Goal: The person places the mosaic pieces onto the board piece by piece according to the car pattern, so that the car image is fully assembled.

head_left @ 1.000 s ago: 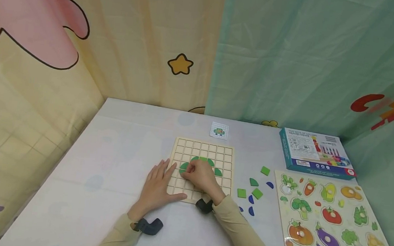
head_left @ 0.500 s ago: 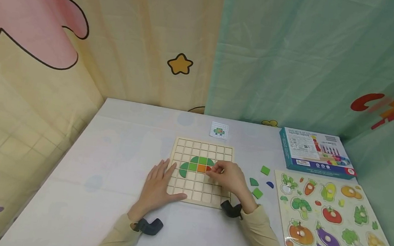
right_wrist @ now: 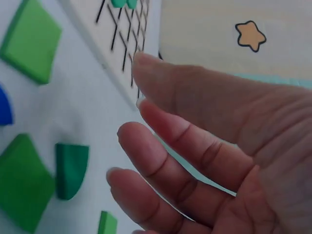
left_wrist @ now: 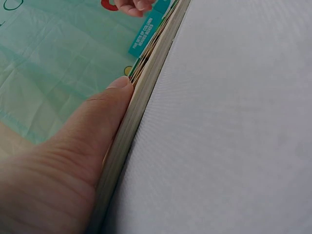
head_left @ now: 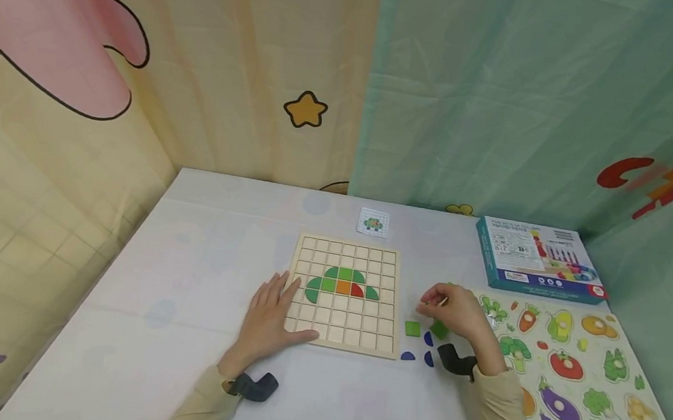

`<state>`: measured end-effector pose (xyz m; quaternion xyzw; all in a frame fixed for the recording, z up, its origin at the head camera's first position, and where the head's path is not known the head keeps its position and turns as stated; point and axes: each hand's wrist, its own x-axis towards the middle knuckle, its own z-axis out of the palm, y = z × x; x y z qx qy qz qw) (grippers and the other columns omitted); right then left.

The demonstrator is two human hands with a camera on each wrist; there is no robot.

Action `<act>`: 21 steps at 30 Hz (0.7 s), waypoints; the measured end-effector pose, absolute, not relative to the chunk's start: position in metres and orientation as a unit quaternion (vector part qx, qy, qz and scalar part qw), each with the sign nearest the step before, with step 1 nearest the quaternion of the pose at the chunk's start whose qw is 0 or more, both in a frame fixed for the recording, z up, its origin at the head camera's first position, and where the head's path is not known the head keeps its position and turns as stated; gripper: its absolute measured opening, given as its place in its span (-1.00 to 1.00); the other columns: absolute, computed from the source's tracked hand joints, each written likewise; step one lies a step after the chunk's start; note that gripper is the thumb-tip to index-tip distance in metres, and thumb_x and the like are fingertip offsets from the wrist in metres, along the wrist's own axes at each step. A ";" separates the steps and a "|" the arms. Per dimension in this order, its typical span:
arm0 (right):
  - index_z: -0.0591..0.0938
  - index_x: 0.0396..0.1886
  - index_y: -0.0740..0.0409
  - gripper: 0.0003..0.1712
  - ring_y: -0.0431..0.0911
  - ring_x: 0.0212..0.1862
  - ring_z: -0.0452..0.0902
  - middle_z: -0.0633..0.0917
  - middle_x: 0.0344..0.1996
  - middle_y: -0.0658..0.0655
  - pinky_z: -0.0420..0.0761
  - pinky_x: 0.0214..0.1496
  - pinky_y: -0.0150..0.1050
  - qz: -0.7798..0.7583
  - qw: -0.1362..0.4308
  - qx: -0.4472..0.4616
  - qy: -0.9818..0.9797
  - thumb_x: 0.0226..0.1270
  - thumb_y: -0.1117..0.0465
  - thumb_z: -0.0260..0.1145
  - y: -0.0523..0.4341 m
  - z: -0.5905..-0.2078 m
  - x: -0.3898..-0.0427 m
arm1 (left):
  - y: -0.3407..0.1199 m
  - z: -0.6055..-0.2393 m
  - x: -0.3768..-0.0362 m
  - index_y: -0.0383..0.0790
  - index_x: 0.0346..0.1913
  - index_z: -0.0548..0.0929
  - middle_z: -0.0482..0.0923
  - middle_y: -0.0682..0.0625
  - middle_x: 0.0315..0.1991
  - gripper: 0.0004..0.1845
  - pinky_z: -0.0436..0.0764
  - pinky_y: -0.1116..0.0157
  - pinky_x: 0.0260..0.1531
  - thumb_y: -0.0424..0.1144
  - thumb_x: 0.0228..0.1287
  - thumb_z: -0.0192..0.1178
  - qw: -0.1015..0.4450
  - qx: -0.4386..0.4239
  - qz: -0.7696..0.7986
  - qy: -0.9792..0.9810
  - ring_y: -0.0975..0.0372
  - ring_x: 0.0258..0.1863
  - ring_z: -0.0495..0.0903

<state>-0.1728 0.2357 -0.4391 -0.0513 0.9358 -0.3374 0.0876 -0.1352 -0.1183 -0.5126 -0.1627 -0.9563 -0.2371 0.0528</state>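
Left hand (head_left: 266,320) spread against grid board (head_left: 354,338); right hand (head_left: 458,310), lower right, loose and empty, could by grazing displace green square (head_left: 439,329).

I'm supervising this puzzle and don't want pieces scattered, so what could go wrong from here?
The right hand hangs close to loose green square pieces, so it might knock them about. The black wrist camera on that arm is near loose blue half-round pieces and could sweep them aside. The left hand touches the edge of the square, pale wooden grid board; a push might shift it and unsettle the dark green quarter-round pieces on it.
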 end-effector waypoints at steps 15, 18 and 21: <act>0.64 -0.45 0.10 -0.72 -0.12 -0.51 0.34 0.46 -0.61 -0.03 0.33 -0.48 -0.25 -0.320 0.125 -0.096 0.934 -0.18 0.22 0.59 0.236 -0.458 -0.159 | -0.118 -0.512 -0.135 -0.25 0.46 0.12 -0.05 -0.25 0.46 0.16 -0.14 0.01 0.36 0.36 -0.10 0.30 0.048 -0.159 -0.239 -0.957 -0.04 0.44 -0.18; 0.63 -0.46 0.11 -0.72 -0.12 -0.51 0.34 0.45 -0.61 -0.03 0.33 -0.48 -0.25 -0.318 0.121 -0.101 0.935 -0.17 0.24 0.58 0.235 -0.458 -0.159 | -0.118 -0.512 -0.135 -0.25 0.46 0.12 -0.06 -0.25 0.46 0.16 -0.15 0.01 0.36 0.36 -0.10 0.30 0.045 -0.158 -0.239 -0.957 -0.04 0.44 -0.18; 0.62 -0.46 0.12 -0.73 -0.11 -0.49 0.33 0.45 -0.59 -0.01 0.32 -0.46 -0.24 -0.319 0.119 -0.105 0.934 -0.15 0.25 0.57 0.234 -0.458 -0.160 | -0.118 -0.512 -0.135 -0.25 0.46 0.12 -0.06 -0.25 0.46 0.15 -0.15 0.01 0.36 0.36 -0.10 0.30 0.043 -0.158 -0.237 -0.958 -0.04 0.44 -0.18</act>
